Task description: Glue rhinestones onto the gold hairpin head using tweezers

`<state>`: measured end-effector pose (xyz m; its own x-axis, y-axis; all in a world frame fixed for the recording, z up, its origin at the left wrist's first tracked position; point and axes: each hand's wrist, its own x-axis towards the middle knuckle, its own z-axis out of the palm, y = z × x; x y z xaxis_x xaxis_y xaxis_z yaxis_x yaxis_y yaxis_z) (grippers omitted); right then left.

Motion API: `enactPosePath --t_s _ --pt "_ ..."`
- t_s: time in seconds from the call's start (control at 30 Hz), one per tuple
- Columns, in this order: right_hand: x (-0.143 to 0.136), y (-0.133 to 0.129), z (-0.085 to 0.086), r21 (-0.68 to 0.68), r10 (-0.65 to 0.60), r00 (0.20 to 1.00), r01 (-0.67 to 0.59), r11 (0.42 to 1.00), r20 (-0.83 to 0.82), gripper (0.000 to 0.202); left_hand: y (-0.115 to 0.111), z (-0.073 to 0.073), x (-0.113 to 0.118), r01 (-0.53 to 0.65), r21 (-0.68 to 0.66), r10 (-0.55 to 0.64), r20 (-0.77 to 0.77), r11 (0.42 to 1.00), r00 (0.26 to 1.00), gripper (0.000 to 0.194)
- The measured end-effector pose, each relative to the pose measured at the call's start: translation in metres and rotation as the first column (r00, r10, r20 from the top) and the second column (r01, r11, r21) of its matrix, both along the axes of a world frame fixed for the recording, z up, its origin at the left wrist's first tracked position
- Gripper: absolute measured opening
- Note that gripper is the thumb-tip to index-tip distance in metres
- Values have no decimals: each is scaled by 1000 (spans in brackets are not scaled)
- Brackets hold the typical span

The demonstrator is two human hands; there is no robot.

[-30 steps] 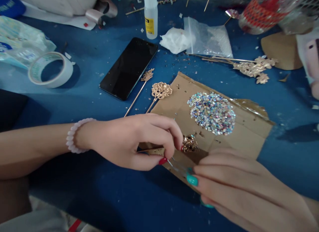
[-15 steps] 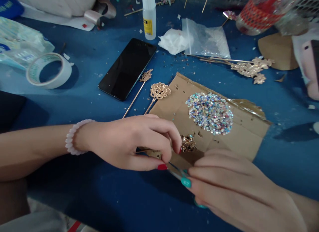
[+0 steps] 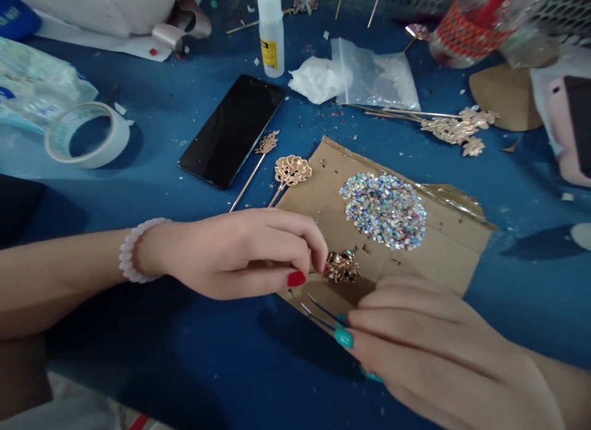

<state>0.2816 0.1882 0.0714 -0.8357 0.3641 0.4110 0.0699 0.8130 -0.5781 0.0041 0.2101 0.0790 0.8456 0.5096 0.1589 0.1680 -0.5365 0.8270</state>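
Right, the person's left hand [image 3: 249,251] is at the gold flower [image 3: 343,266], which lies on the cardboard [image 3: 443,251] between both hands. Left fingers are curled and bunched, fingertips at the flower's left edge, red-nailed thumb pointing along toward it. Can't tell whether they pinch its stem; the hand covers that spot. Bead bracelet [image 3: 132,251] on the left wrist.

Right hand [image 3: 429,344], turquoise nails, comes in from lower right. Its fingers pinch the tweezers [image 3: 319,317]. Prongs are apart, tips pointing up-left, just below the left thumb and clear of it. Tips sit near the cardboard's lower edge.

Pile of shiny stones [image 3: 385,211] on the cardboard, above and right of the flower, mostly pale blue and silver. Cardboard is on the blue tabletop [image 3: 198,356], angled, upper-right edge torn, with small dark bits scattered on its surface.

Above the left hand: a gold hairpin [image 3: 293,170] overlapping the cardboard's left corner, a smaller pin [image 3: 266,142] beside it, near the phone [image 3: 233,131], dark screen up. Tape roll [image 3: 119,137] further left. Bottle [image 3: 271,39] with yellow label upright behind the phone. To its right, crumpled tissue [image 3: 316,79] touching a clear bag [image 3: 376,76] with pale contents. More gold pins [image 3: 457,131] lie bunched beyond the cardboard.
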Motion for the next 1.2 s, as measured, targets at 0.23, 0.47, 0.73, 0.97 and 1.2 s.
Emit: enactPosePath --t_s 0.23,0.47,0.73,0.97,1.2 --pt "-2 1 -1 -3 26 1000 -26 1000 -1 19 -7 -8 2 16 349 19 -97 937 995 13" --pt "-5 3 -3 10 37 999 -37 999 -2 17 -10 -11 5 33 439 5 -85 898 996 19" --pt "-4 2 -2 15 26 1000 -26 1000 8 19 -13 -11 7 74 536 -14 -115 841 993 30" --pt "-4 -2 -1 16 19 1000 -20 1000 15 13 -13 -11 7 54 615 2 -90 787 996 35" --pt "-7 0 -4 -49 68 998 -68 996 2 13 -13 -8 8 51 576 -12 -72 816 997 35"
